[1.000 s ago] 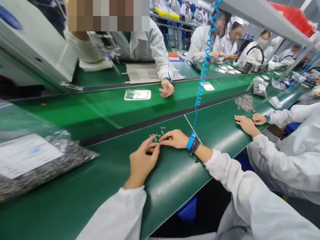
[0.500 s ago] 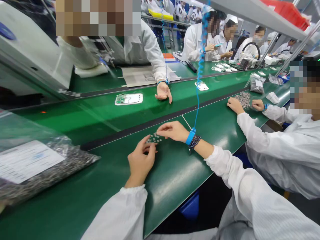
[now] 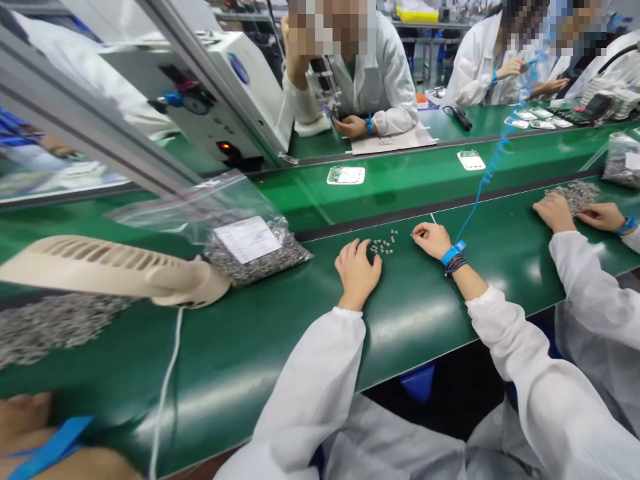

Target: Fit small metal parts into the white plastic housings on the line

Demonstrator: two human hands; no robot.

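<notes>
My left hand (image 3: 357, 270) lies on the green mat (image 3: 320, 333) with its fingers curled loosely beside a small scatter of tiny grey metal parts (image 3: 383, 245). To the right of the parts my right hand (image 3: 431, 238) rests with fingers curled in, thumb and forefinger pinched at something too small to name. A blue wrist strap (image 3: 453, 253) with a coiled blue cord (image 3: 493, 167) sits on my right wrist.
A clear bag of grey parts (image 3: 250, 247) lies left of my hands, beside a beige fan (image 3: 115, 270) and a loose heap of parts (image 3: 50, 327). White boards (image 3: 346, 175) ride the conveyor belt. A co-worker's hands (image 3: 580, 212) sort another pile at right; other people sit across.
The view has swung left, bringing the fan and loose heap into sight. My hands have drawn apart: the right moved right of the parts, the left settled flat on the mat.
</notes>
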